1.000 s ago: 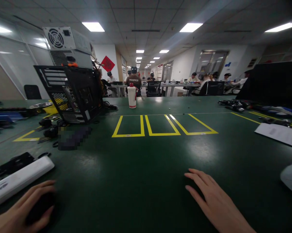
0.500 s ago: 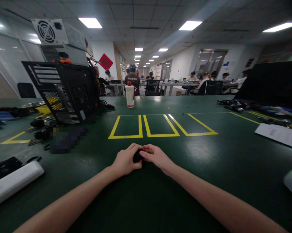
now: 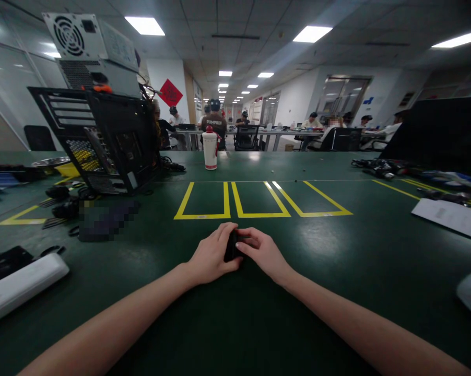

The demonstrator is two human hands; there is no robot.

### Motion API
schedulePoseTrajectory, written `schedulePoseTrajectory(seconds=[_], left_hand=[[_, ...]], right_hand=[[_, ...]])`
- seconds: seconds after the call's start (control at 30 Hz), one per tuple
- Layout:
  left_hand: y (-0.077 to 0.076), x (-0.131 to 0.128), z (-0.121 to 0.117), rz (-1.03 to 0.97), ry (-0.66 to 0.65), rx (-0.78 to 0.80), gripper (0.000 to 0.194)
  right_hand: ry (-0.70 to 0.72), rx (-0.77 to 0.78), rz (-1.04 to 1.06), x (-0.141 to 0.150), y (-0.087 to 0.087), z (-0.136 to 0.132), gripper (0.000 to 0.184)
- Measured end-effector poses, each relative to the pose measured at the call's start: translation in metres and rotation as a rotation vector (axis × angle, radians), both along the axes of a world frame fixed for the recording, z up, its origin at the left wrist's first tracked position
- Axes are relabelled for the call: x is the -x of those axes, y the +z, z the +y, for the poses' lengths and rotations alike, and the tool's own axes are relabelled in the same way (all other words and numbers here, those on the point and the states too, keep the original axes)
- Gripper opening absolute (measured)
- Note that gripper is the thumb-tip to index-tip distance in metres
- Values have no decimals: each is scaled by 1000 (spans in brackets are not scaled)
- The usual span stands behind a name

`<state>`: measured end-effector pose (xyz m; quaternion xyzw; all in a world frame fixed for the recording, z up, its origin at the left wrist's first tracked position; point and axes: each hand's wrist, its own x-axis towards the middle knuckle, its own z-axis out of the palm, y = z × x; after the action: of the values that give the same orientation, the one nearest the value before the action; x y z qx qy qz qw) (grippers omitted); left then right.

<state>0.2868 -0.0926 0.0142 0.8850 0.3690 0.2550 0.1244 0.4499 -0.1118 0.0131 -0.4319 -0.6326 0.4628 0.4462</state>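
Note:
A small black object (image 3: 231, 247) sits between my two hands, low over the green table; its kind cannot be made out. My left hand (image 3: 215, 253) wraps round its left side, with the thumb below and the fingers over the top. From the right, my right hand (image 3: 263, 253) pinches at its right side with thumb and fingertips. Most of the object is hidden by my fingers. Just beyond my hands, yellow tape (image 3: 202, 216) marks out several open-topped frames on the table (image 3: 161, 324).
An open black computer case (image 3: 114, 141) with power supplies (image 3: 86, 36) stacked on top stands at the left. A white bottle (image 3: 210, 150) stands at the back. Left lies a white bar (image 3: 24, 290); right, a white sheet (image 3: 450, 218) and cables (image 3: 380, 168). People sit at far tables.
Both hands have shifted slightly right with the black object, and the left fingers now stand more upright along it. The camera view has tilted a little.

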Motion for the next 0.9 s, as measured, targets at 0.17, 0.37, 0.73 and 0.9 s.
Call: schedulePoseTrajectory(seconds=[0.17,0.37,0.73,0.9], left_hand=[[0,8,-6,-29,-91,23,65],[-7,9,0,-44,-71,37,65],[-7,8,0,-23,-65,19,62],[-9,8,1,-23,-68,-1,61]], right_hand=[[-15,-72,-31,1,-1,-11,34],[-29,-91,-67,2,0,-12,31],[3,-73,18,3,-7,-5,24],[8,-43,30,3,-3,-8,33]])
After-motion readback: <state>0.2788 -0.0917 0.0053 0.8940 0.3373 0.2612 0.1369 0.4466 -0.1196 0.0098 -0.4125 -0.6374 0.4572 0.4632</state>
